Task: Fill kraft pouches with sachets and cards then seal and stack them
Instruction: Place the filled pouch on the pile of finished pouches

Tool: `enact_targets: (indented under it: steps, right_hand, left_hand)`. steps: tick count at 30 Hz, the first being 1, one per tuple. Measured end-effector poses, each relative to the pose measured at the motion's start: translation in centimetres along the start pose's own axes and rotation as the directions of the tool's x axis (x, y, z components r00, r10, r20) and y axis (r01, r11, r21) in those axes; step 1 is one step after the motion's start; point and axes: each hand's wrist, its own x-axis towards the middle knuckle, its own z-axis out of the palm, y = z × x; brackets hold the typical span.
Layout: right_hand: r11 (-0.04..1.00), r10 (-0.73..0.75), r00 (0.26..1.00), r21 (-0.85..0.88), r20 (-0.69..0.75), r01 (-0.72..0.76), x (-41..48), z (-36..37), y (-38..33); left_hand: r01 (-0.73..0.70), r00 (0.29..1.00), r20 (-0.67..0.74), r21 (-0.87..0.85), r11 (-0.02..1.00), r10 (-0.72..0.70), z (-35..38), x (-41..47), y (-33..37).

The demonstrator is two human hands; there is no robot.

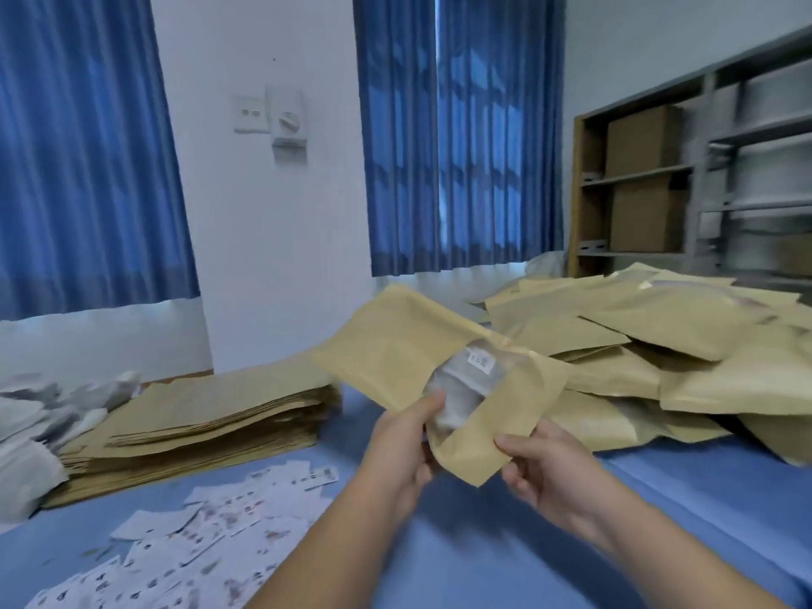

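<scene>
The left hand (408, 441) and right hand (542, 470) each pinched the near end of a kraft pouch (408, 353) held above the bench (483, 547), a sachet (465, 384) visible inside; sealing was judged next, requiring the mouth pressed shut.

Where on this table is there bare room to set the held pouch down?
Bare blue tabletop runs down the middle, between the scattered cards and the heap of filled pouches, and in front of that heap at right. The left is crowded: flat pouch stack, sachets.
</scene>
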Motion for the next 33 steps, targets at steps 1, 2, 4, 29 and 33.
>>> enact_targets:
  steps: [1, 2, 4, 29, 33]
  right_hand:
    - [1.0, -0.017, 0.999, 0.018, -0.036, 0.017, -0.4, -1.2, -0.4]
    - [0.999, -0.032, 0.997, 0.033, -0.073, 0.034, -0.8, -2.3, -0.8]
    - [0.996, -0.065, 0.988, 0.043, -0.141, 0.072, -1.3, -4.6, -1.7]
    - [0.975, -0.112, 0.867, 0.117, -0.486, 0.191, 5.2, -14.3, -7.3]
    - [0.986, -0.083, 0.862, 0.085, -0.5, 0.144, 5.1, -13.1, -6.6]
  left_hand:
    - [0.011, 1.0, 0.027, 0.027, 1.0, -0.012, 1.5, 0.4, -0.7]
    - [0.018, 0.999, 0.05, 0.053, 0.998, -0.02, 2.9, 0.8, -1.3]
    - [0.031, 0.995, 0.087, 0.092, 0.995, -0.039, 5.5, 1.5, -2.5]
    - [0.152, 0.988, 0.013, -0.162, 0.975, -0.152, 11.2, 8.5, -3.1]
    - [0.193, 0.981, 0.033, -0.166, 0.967, -0.19, 9.4, 7.3, -2.6]
